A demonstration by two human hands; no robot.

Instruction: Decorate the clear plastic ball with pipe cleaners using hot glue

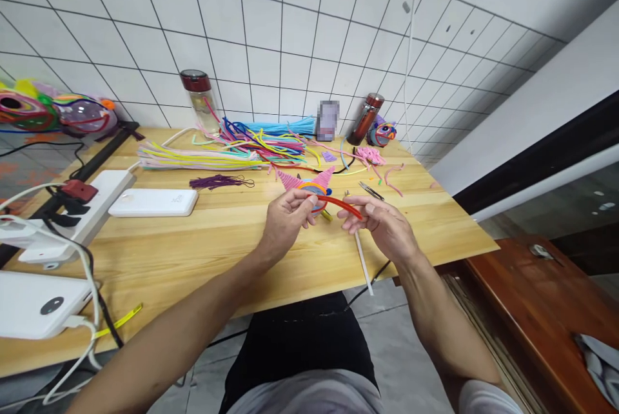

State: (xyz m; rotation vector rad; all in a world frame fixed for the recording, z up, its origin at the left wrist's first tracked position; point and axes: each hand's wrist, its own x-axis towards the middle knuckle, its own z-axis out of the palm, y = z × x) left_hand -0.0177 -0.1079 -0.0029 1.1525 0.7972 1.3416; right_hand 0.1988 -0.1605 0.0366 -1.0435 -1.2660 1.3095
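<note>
- A white tiled wall with dark grid lines stands behind a light wooden table, whose near edge lies just before the person's lap.
- The left hand, over the table's middle, pinches one end of a red strip between thumb and fingers.
- The strip arches across the gap to the right hand, its other end by the fingertips. That hand is partly curled, palm turned inward; I cannot tell whether its fingers press on the strip.
- Just beyond the left hand sits a craft figure with pink pointed ears, partly hidden by fingers and strip; whether the left hand also grips it, I cannot tell.
- A white stick slants below the right hand and past the table's edge; small snips lie just beyond that hand.
- Farther back, coloured fuzzy stems lie in long bundles, with a purple bundle nearer.
- Along the wall stand a clear bottle, a dark red flask and, beside the flask, a small colourful ornament.
- At left, a white power bank lies near a power strip.
</note>
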